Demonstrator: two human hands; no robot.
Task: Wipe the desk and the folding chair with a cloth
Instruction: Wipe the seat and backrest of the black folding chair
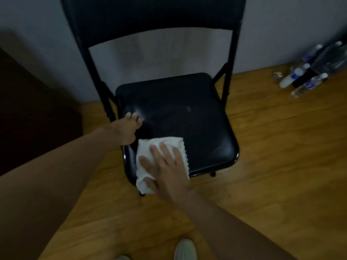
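One chair (169, 14), black, stands with its back close to the wall (281, 25). One white cloth (161, 145) lies on the front-left corner of the seat (187, 117), and its near end droops over the front rim. My right hand (165, 166) lies flat on top of the cloth, fingers straight and spread, pressing it down onto the seat. My thumb lies at the cloth's drooping end.

My left hand (127, 130) sits on the seat's left rim, beside the cloth but not touching it. Its fingers lie close together on the seat top, pointing toward the back. I cannot tell whether the thumb hooks under the rim.

So that makes two hands on the seat, both at its left and front. The middle, the back and the whole right side of the seat are uncovered, up to the rounded right edge and the frame rails.

On the floor (272, 166) I count at least four bottles (291, 77) lying in a cluster by the wall, well to the right of the chair. They are too blurred for a surer count. Bare boards run between them and the chair. One piece of dark furniture (28, 113) stands on the left, near the chair's left legs. My two shoes (185, 249) show at the bottom edge, with open floor between them and the chair.
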